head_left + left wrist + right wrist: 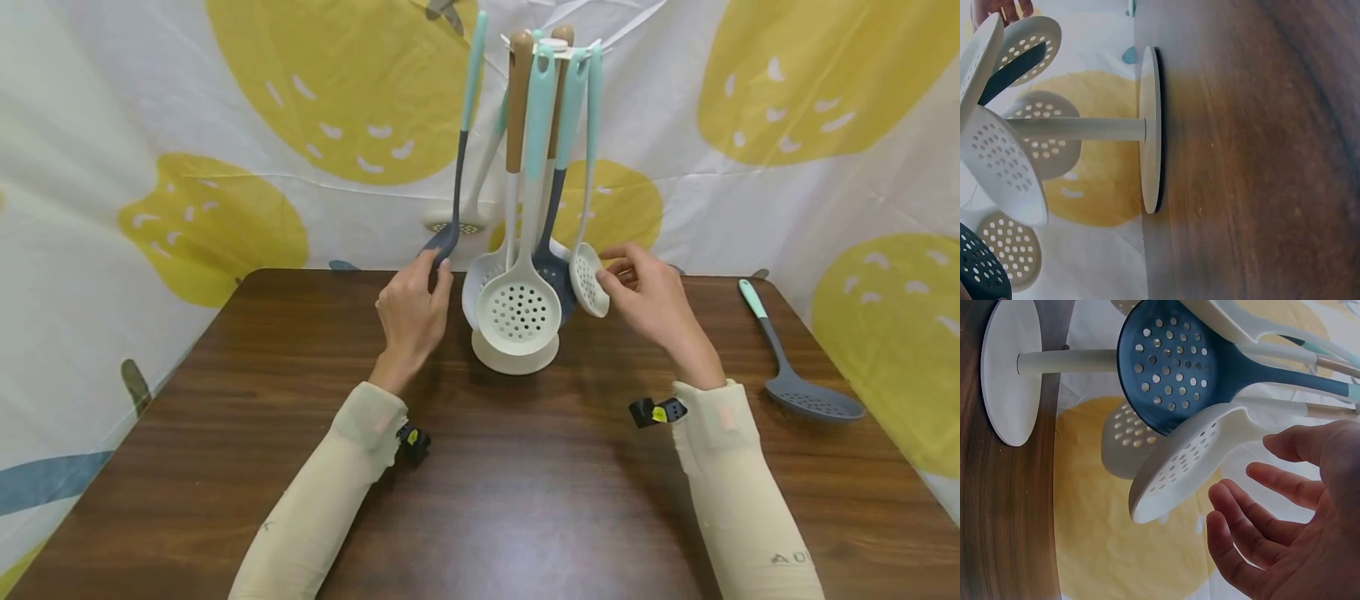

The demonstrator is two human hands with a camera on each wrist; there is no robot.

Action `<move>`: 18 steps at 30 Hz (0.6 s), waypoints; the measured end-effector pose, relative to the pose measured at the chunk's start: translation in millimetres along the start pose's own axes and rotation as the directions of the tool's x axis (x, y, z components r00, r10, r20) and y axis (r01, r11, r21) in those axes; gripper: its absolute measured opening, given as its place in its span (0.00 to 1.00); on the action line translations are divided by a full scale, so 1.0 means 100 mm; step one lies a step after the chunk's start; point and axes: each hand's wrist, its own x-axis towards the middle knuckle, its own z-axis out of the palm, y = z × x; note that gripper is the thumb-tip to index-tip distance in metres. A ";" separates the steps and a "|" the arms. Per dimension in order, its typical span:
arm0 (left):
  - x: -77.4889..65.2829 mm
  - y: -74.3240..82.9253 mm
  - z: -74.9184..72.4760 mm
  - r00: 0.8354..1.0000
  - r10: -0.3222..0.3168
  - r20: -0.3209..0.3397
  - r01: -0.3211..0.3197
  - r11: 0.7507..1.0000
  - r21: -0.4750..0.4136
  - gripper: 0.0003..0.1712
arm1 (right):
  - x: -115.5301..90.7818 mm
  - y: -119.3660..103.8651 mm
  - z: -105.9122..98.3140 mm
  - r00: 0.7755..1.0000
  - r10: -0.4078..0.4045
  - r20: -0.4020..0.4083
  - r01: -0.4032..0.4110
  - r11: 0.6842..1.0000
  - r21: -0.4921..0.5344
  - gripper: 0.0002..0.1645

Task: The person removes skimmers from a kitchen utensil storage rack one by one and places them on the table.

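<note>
Left of the stand point(515, 362), pinches a dark skimmer point(462, 140) by its head with the nearer left hand point(412, 308), long axis rising almost upright above the fingers; at right, shows the right hand point(654, 298) with fingers apart beside a pale skimmer point(590, 282), contact unclear.

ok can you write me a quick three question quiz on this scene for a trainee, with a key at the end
1. Open question: which hand holds the mint-handled, dark grey perforated skimmer beside the white, round-based stand?
2. True or false: a second dark grey skimmer with a mint-green handle lies on the brown wood-grain table, to the right of the stand.
3. Multiple choice: the mint-handled hanging skimmer nearest the right hand has a perforated head that is A) black, B) off-white, C) yellow.

Key: 1. The left hand. 2. True. 3. B.
</note>
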 end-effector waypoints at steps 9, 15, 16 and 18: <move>0.01 -0.03 -0.05 1.000 0.015 -0.006 -0.015 1.000 -0.014 0.17 | 0.00 -0.02 0.04 1.000 -0.001 0.001 0.001 1.000 0.001 0.19; 0.00 -0.09 -0.12 1.000 -0.004 0.013 0.004 1.000 -0.027 0.18 | -0.01 -0.02 0.06 1.000 -0.006 0.008 0.006 1.000 0.008 0.22; 0.00 -0.10 -0.14 1.000 -0.006 0.017 0.006 1.000 -0.031 0.19 | -0.01 -0.02 0.07 1.000 -0.008 0.015 0.008 1.000 0.009 0.24; -0.01 -0.12 -0.16 1.000 -0.005 0.025 0.006 0.999 -0.037 0.19 | -0.01 -0.02 0.07 1.000 -0.010 0.025 0.009 1.000 0.012 0.26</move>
